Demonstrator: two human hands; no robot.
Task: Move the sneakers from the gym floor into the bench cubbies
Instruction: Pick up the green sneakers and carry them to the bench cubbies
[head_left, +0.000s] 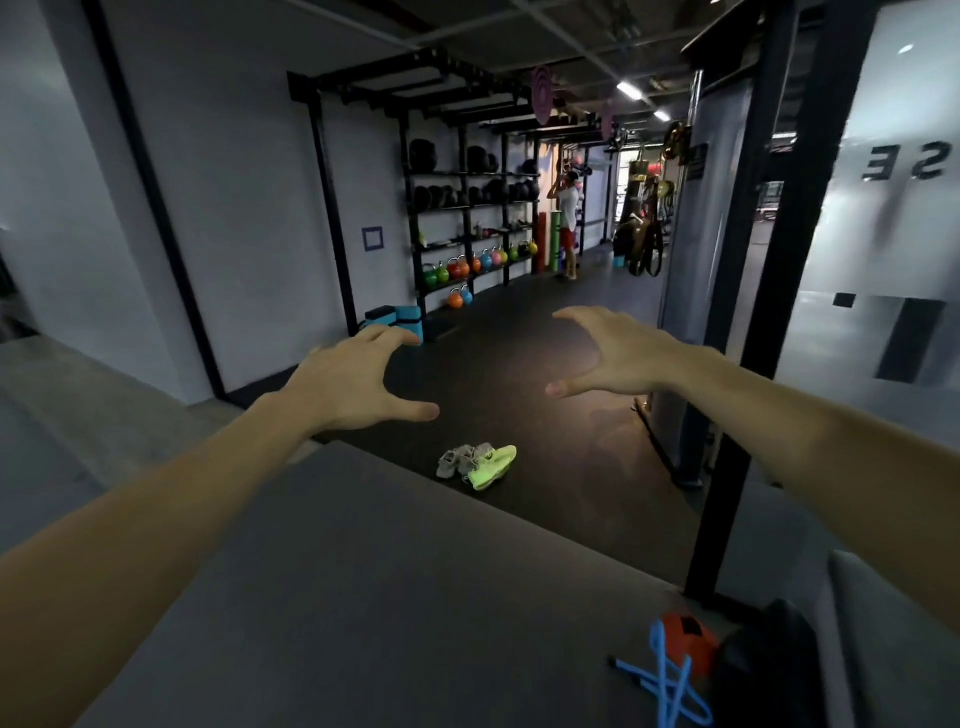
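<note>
Two hands reach for the sneakers.
Left hand and right hand grips spread apart, empty, readying for sneakers on floor.

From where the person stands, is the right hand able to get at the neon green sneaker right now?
Probably not yet. The right hand is open and empty, well above the neon green sneaker on the dark floor. Nothing blocks the path.

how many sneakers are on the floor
2, though more may be hidden: a grey sneaker and a neon green sneaker, touching side by side on the dark gym floor, grey on the left.
</note>
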